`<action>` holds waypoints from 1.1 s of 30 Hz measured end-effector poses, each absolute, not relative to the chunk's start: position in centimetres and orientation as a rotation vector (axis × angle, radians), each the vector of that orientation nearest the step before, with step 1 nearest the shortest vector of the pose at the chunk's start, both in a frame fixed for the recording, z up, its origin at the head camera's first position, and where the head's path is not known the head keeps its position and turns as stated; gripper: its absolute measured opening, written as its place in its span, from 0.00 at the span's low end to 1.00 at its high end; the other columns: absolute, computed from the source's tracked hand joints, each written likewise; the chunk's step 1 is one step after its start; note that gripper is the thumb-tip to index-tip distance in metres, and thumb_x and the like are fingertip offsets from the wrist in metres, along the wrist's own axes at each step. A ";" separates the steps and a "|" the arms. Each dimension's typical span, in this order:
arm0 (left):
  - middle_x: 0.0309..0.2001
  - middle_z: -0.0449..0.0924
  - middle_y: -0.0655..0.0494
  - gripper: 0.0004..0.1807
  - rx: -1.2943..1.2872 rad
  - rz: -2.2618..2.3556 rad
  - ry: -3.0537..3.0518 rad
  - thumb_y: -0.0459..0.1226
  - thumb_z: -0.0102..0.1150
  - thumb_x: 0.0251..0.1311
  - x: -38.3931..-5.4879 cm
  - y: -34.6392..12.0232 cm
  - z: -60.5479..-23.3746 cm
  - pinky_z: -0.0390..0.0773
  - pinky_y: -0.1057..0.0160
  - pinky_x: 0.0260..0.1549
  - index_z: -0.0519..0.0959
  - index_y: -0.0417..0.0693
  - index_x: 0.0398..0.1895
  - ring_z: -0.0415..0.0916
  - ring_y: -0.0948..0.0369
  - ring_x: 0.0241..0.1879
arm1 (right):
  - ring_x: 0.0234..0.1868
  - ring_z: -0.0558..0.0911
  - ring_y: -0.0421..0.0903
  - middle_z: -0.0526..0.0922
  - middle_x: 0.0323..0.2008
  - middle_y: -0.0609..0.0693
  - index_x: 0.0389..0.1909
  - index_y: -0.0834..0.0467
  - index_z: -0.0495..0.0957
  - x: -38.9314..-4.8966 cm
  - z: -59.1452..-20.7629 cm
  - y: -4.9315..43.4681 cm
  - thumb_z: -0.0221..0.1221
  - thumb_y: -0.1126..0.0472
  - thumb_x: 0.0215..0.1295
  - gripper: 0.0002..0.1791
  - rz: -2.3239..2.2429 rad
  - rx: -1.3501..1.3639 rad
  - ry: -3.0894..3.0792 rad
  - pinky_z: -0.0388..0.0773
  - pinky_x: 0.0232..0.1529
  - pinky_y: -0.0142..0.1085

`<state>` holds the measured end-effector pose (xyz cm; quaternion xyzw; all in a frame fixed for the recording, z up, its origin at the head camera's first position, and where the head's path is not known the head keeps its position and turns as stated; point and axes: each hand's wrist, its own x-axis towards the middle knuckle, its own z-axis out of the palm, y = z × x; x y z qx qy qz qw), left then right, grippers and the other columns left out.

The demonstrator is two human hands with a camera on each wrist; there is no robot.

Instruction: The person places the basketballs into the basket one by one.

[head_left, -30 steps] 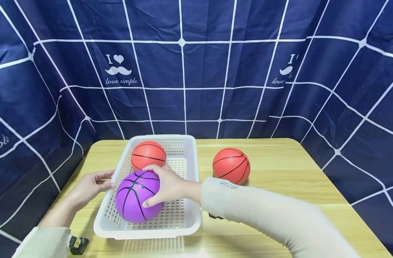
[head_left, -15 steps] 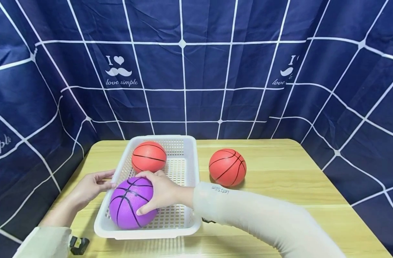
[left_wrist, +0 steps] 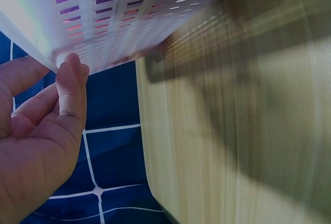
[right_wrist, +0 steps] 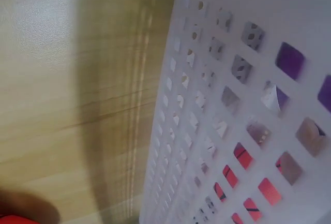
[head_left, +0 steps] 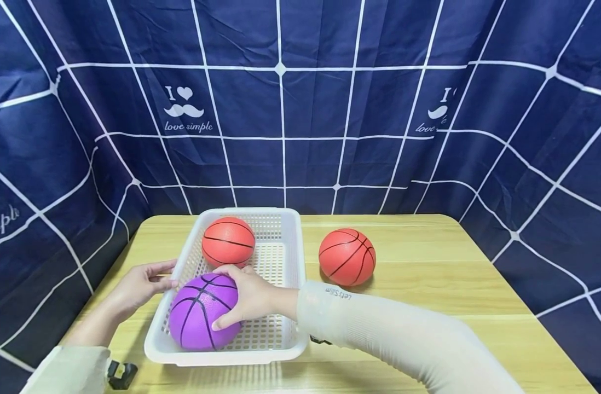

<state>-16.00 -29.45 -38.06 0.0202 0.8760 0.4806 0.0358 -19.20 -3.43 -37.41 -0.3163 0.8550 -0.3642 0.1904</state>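
Observation:
A purple toy basketball (head_left: 202,314) sits in the near left part of a white plastic basket (head_left: 221,358). My right hand (head_left: 253,298) grips it from the right side, thumb in front and fingers over the top. At the basket's left rim, my left hand (head_left: 140,287) pinches the edge between thumb and fingers; the left wrist view shows this hand (left_wrist: 46,115) at the rim from below. An orange-red toy basketball (head_left: 228,241) lies behind the purple one in the basket. From the right wrist, both balls show only through the holes in the basket wall (right_wrist: 248,110).
Another orange-red basketball (head_left: 347,257) rests on the wooden table (head_left: 428,273), to the right of the basket and behind my right sleeve (head_left: 379,328). A dark blue curtain (head_left: 310,158) with white lines encloses the back and sides of the table.
My right hand has carried the purple basketball slightly left and down in the basket. The orange-red ball on the table has rolled a little to the left. My left hand stays at the rim.

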 end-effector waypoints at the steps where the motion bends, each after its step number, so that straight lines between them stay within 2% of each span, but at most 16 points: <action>1: 0.51 0.76 0.32 0.31 0.062 1.475 2.692 0.31 0.62 0.58 -16.0 -29.4 -38.1 0.75 0.69 0.37 0.64 0.23 0.61 0.76 0.67 0.40 | 0.49 0.67 0.41 0.69 0.45 0.46 0.61 0.42 0.66 -19.3 -37.5 -3.4 0.79 0.51 0.34 0.48 -1.026 -0.893 2.394 0.74 0.42 0.33; 6: 0.51 0.76 0.31 0.31 0.072 1.510 2.673 0.29 0.62 0.58 -16.0 -29.4 -38.1 0.75 0.69 0.37 0.64 0.22 0.61 0.76 0.68 0.39 | 0.51 0.70 0.41 0.73 0.49 0.45 0.64 0.48 0.64 -19.5 -38.0 -3.1 0.78 0.53 0.37 0.49 -1.027 -0.925 2.369 0.73 0.45 0.33; 18: 0.51 0.76 0.32 0.31 0.065 1.492 2.686 0.30 0.62 0.58 -16.0 -29.5 -38.2 0.75 0.69 0.37 0.65 0.22 0.61 0.76 0.68 0.39 | 0.56 0.70 0.41 0.71 0.56 0.44 0.68 0.48 0.60 -19.7 -38.1 -2.4 0.77 0.54 0.40 0.52 -1.097 -0.888 2.240 0.72 0.51 0.35; 26: 0.51 0.76 0.32 0.31 0.059 1.489 2.687 0.30 0.62 0.58 -16.0 -29.5 -38.2 0.75 0.69 0.37 0.65 0.23 0.62 0.76 0.67 0.39 | 0.63 0.65 0.42 0.65 0.65 0.45 0.73 0.50 0.53 -19.7 -38.2 -2.2 0.78 0.52 0.38 0.61 -1.073 -0.896 2.240 0.67 0.58 0.38; 33: 0.51 0.76 0.33 0.31 0.063 1.475 2.695 0.31 0.62 0.58 -16.0 -29.5 -38.2 0.75 0.69 0.37 0.64 0.23 0.62 0.76 0.67 0.39 | 0.66 0.61 0.43 0.62 0.67 0.45 0.73 0.48 0.53 -19.8 -37.7 -1.7 0.78 0.49 0.38 0.60 -1.055 -0.887 2.273 0.63 0.61 0.42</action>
